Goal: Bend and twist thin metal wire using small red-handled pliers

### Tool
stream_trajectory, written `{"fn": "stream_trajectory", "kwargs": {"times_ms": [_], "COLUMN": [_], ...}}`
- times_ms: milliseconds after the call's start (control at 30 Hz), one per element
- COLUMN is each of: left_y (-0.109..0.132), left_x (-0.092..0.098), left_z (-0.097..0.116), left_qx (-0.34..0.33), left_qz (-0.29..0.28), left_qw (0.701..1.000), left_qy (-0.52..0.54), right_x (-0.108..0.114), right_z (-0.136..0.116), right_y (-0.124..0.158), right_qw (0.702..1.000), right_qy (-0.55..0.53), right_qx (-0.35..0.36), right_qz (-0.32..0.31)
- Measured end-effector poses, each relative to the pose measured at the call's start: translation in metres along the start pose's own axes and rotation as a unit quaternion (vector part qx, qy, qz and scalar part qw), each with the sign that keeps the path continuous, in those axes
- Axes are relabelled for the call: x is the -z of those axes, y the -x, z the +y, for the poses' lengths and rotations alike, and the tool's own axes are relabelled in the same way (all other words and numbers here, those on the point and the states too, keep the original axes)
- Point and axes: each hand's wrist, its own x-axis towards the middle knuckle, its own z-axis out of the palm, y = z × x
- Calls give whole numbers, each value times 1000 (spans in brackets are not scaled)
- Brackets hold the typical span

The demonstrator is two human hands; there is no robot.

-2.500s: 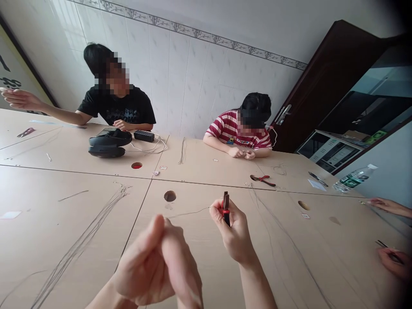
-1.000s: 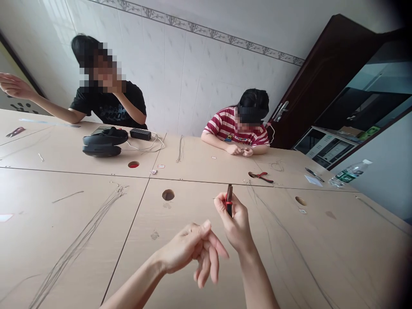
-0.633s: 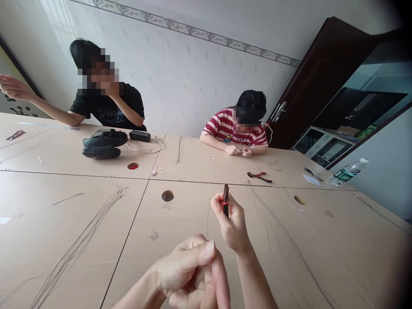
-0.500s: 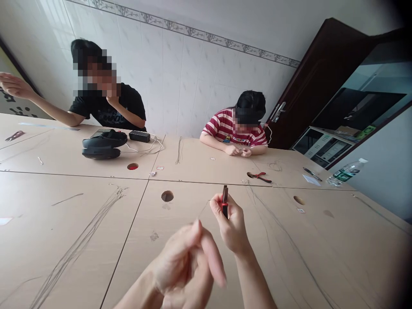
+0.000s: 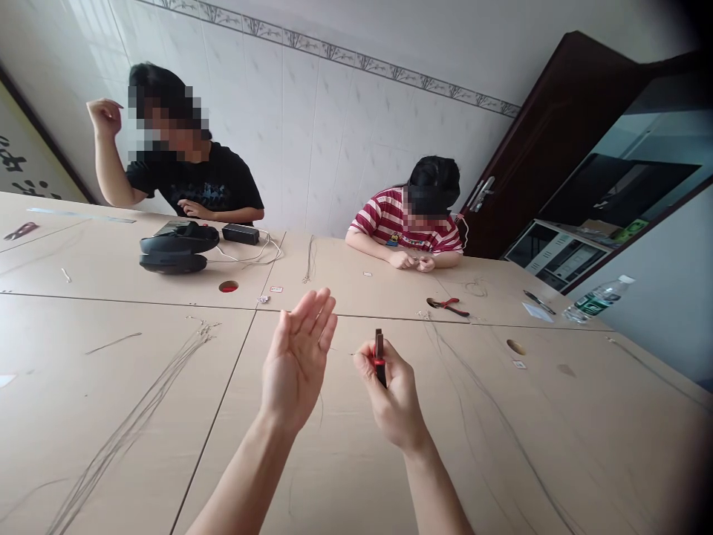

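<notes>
My left hand is raised with the palm toward me, its fingers stretched out and nothing visible in it. To its right, my right hand is closed around pliers with red and black handles, their jaws pointing up. A thin strand runs from between the right thumb and finger toward the left hand; where it ends is hidden. On the table at left lies a bundle of thin wires or cords. Another group of long strands stretches across the table to the right of my right hand.
Across the table sit a person in black and one in a striped shirt. A headset, a black box, other pliers and a water bottle lie on it. Round holes pierce the tabletop.
My left hand has swung up and away from me, and its fingers have straightened from a bent, blurred pose. My right hand keeps the pliers. The person in black has drawn in an outstretched arm.
</notes>
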Motion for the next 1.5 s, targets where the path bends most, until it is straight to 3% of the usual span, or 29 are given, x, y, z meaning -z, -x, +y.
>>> {"fn": "stream_trajectory", "kwargs": {"times_ms": [167, 267, 467, 600, 733, 900, 1167, 1500], "left_y": [3, 6, 8, 9, 10, 13, 12, 14], "left_x": [7, 8, 5, 5, 5, 3, 4, 5], "left_z": [-13, -15, -15, -15, -13, -11, -11, -11], "left_qx": [51, 44, 27, 13, 1, 32, 93, 96], "left_qz": [-52, -81, -160, -133, -99, -84, -57, -48], "left_qw": [987, 967, 883, 847, 830, 834, 894, 894], "left_qy": [-145, -239, -440, -514, -549, -544, -434, -435], "right_x": [0, 1, 1, 0, -1, -2, -1, -1], "right_z": [2, 2, 5, 10, 11, 6, 5, 8], "right_y": [1, 0, 0, -1, -2, -2, -2, -2], "right_qw": [1000, 1000, 1000, 999, 1000, 1000, 1000, 999], "right_qy": [-6, -8, -24, -46, -30, -14, 25, 33], "right_qx": [-13, -13, 0, -1, -2, 2, 7, -1], "right_qz": [-8, -7, -14, -12, -5, -13, 6, 11]}}
